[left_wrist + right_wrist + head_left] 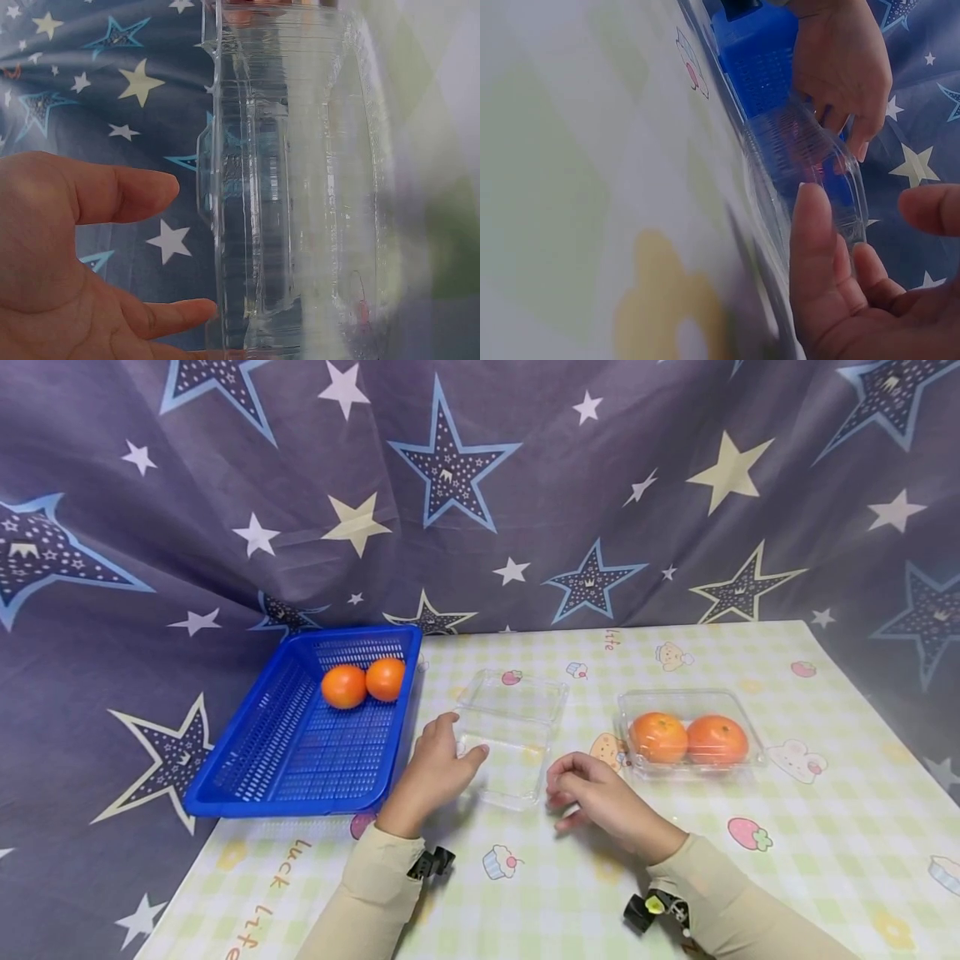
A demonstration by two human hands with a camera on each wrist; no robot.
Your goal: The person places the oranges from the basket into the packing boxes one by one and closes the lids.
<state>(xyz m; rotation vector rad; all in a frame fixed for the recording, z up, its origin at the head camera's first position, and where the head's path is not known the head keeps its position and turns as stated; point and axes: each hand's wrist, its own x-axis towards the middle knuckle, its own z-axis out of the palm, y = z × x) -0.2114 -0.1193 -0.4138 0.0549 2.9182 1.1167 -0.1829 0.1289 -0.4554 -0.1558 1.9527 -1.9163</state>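
Observation:
An unlatched clear plastic clamshell container (pixel 498 764) lies on the table between the hands, its lid (pixel 517 693) folded back toward the far side. At its left edge is my left hand (pixel 435 768), thumb and fingers spread apart. The left wrist view shows that hand (pixel 37 247) with its fingertips by the container's rim (pixel 217 247). On the near right corner, my right hand (pixel 596 797) has loosely bent fingers beside the container wall. In the right wrist view this hand (pixel 862 315) pinches nothing; whether its fingertips touch the plastic is hard to tell.
To the left stands a blue plastic basket (pixel 197 793) with two oranges (pixel 344 687) at its far right corner. On the right, a closed clear container (pixel 693 700) holds two more oranges (pixel 717 740). A starry curtain (pixel 525 485) hangs behind the table (pixel 825 860).

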